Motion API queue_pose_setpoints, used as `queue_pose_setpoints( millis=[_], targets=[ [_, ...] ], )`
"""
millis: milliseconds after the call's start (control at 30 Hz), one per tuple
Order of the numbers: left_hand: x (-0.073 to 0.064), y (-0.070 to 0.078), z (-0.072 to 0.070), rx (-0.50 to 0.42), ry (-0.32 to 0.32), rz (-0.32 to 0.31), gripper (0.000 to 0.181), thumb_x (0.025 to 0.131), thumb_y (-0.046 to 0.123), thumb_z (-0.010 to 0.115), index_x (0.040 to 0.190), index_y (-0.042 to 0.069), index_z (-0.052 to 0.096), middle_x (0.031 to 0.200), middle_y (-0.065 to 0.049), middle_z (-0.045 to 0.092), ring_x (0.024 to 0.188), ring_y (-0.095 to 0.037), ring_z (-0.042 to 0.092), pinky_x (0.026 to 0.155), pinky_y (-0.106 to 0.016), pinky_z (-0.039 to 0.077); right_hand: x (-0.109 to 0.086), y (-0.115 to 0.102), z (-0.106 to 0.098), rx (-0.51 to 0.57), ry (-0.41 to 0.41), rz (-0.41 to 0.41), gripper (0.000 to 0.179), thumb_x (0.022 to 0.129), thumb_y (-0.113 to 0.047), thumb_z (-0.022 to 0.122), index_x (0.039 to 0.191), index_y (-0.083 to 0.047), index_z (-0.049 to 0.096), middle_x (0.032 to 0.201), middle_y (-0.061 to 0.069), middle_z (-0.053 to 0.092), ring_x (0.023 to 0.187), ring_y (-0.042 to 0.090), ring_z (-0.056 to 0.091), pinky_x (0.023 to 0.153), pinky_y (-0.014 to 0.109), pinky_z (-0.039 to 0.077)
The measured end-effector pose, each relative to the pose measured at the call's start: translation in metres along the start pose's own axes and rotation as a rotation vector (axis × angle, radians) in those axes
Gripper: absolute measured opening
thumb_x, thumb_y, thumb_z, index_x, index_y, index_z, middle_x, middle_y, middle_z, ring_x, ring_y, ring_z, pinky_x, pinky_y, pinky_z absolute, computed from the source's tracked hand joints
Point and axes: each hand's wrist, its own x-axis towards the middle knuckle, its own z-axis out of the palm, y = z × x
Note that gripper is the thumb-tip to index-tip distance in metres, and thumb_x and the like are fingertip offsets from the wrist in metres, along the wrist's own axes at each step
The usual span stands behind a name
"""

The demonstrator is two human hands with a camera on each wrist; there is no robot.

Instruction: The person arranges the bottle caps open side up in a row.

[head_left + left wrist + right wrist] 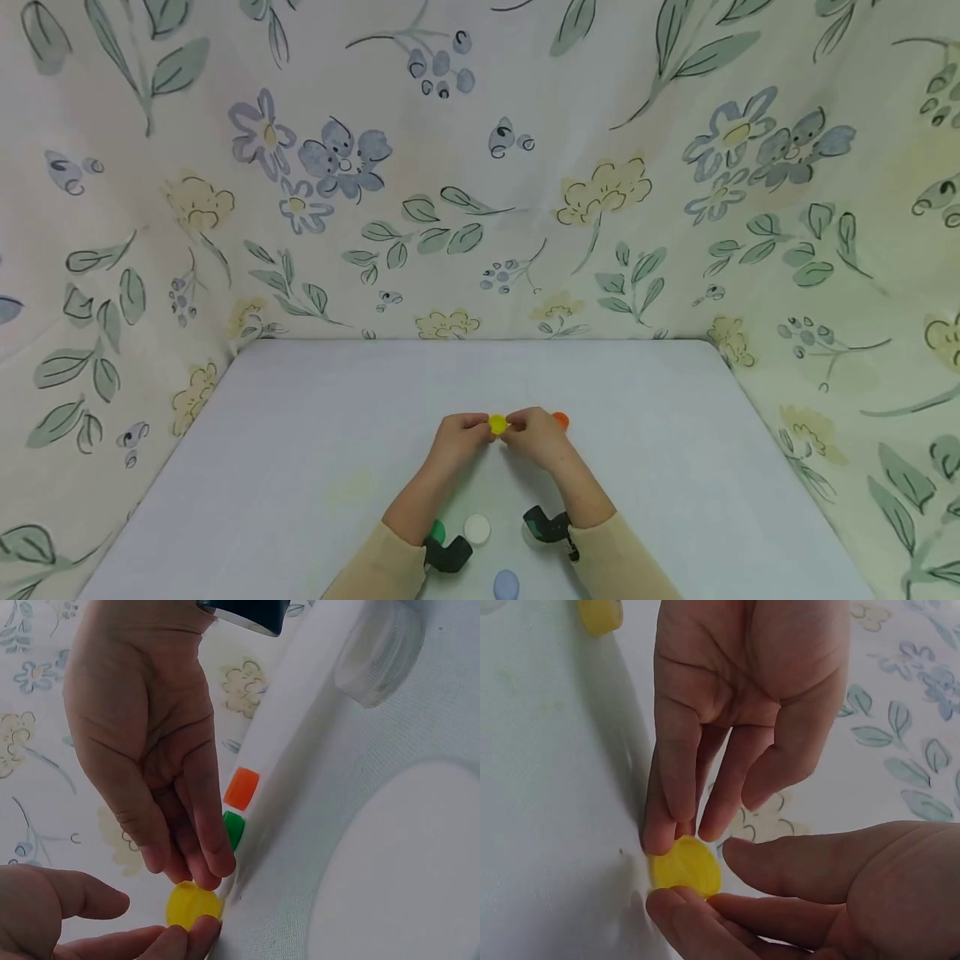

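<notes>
Nearest, at the lower edge of the head view, a lavender oval disc [506, 585] lies on the white tabletop [285, 467] between two beige sleeves [375, 571]. Just beyond it lies a white disc [477, 529]. Beside that, a green cap [438, 531] shows only in part, since the left forearm and a black wrist device [449, 555] cover the rest. The left wrist view also shows a pale, translucent lid [379, 656] with a ridged side, and the right wrist view a dull yellow lid [600, 615] cut off by the upper edge.

Farther out, the person's left hand [456, 437] and right hand [538, 435] meet at a yellow cap [498, 425]. Each grip is narrow, its fingertips on the rim, so the cap is held from both sides. Whether it also touches the tabletop cannot be told.

Past the right hand, which hides part of it from the head camera, is an orange cap [561, 421]. In the left wrist view a second green cap [234, 829] sits near the orange one, partly behind the right hand's fingers.

Farthest off, a cloth [525, 242] printed with flowers and leaves rises behind the tabletop.
</notes>
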Motion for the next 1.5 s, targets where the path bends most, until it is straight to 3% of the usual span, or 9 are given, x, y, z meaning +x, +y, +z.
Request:
queue_pose_setpoints(
  millis=[233, 467, 800, 967, 1100, 1333, 1500],
  targets=[
    [-0.002, -0.001, 0.0, 0.022, -0.006, -0.049, 0.035, 0.099, 0.013, 0.058, 0.127, -0.005, 0.067, 0.106, -0.011, 0.074, 0.105, -0.024, 0.065, 0.105, -0.048, 0.047, -0.005, 0.0, -0.006, 0.004, -0.04, 0.01, 0.044, 0.093, -0.013, 0.074, 0.131, 0.007, 0.063, 0.101, 0.008, 0.071, 0.085, 0.019, 0.064, 0.077, 0.038, 0.058],
    [-0.003, 0.003, -0.002, 0.017, -0.01, -0.061, 0.035, 0.099, 0.015, 0.058, 0.129, -0.002, 0.067, 0.105, -0.009, 0.074, 0.105, -0.023, 0.064, 0.105, -0.048, 0.047, -0.008, 0.002, -0.029, -0.02, 0.006, -0.059, 0.038, 0.095, -0.004, 0.068, 0.132, 0.006, 0.063, 0.104, 0.008, 0.073, 0.098, 0.025, 0.067, 0.088, 0.045, 0.056],
    [-0.011, 0.009, -0.008, -0.012, -0.013, 0.004, 0.039, 0.099, 0.011, 0.059, 0.135, -0.005, 0.062, 0.126, -0.015, 0.067, 0.114, -0.026, 0.063, 0.101, -0.043, 0.05, -0.01, 0.004, -0.046, 0.117, 0.023, -0.037, 0.036, 0.099, 0.002, 0.053, 0.135, 0.008, 0.059, 0.113, 0.018, 0.07, 0.1, 0.029, 0.069, 0.084, 0.04, 0.057],
    [-0.018, 0.019, -0.027, -0.053, -0.003, 0.015, 0.04, 0.104, 0.013, 0.056, 0.14, -0.003, 0.058, 0.132, -0.015, 0.064, 0.116, -0.028, 0.065, 0.101, -0.038, 0.052, -0.011, -0.004, -0.043, 0.143, 0.009, -0.051, 0.034, 0.1, -0.003, 0.058, 0.133, 0.004, 0.061, 0.115, 0.015, 0.07, 0.101, 0.025, 0.068, 0.088, 0.042, 0.057],
    [-0.023, 0.018, -0.048, -0.055, 0.003, -0.005, 0.04, 0.105, 0.015, 0.056, 0.141, -0.003, 0.057, 0.133, -0.016, 0.065, 0.118, -0.027, 0.065, 0.099, -0.037, 0.052, -0.012, -0.01, -0.032, 0.141, -0.024, -0.045, 0.032, 0.099, -0.003, 0.06, 0.131, 0.003, 0.062, 0.112, 0.013, 0.07, 0.099, 0.027, 0.067, 0.087, 0.041, 0.057],
    [-0.036, -0.007, -0.086, 0.054, 0.05, 0.008, 0.028, 0.103, 0.01, 0.059, 0.127, -0.001, 0.068, 0.119, -0.012, 0.071, 0.106, -0.024, 0.068, 0.096, -0.038, 0.055, -0.018, -0.019, -0.002, 0.074, -0.124, -0.099, 0.031, 0.097, -0.008, 0.068, 0.128, -0.003, 0.066, 0.105, 0.002, 0.068, 0.099, 0.023, 0.065, 0.082, 0.038, 0.057],
    [-0.044, -0.025, -0.101, 0.116, -0.02, 0.03, 0.021, 0.096, 0.016, 0.07, 0.114, 0.007, 0.077, 0.112, -0.004, 0.075, 0.113, -0.021, 0.064, 0.103, -0.045, 0.048, -0.023, -0.024, 0.019, 0.121, -0.217, -0.109, 0.033, 0.096, -0.011, 0.071, 0.128, -0.005, 0.066, 0.109, 0.003, 0.067, 0.101, 0.024, 0.065, 0.084, 0.039, 0.057]
  ],
)
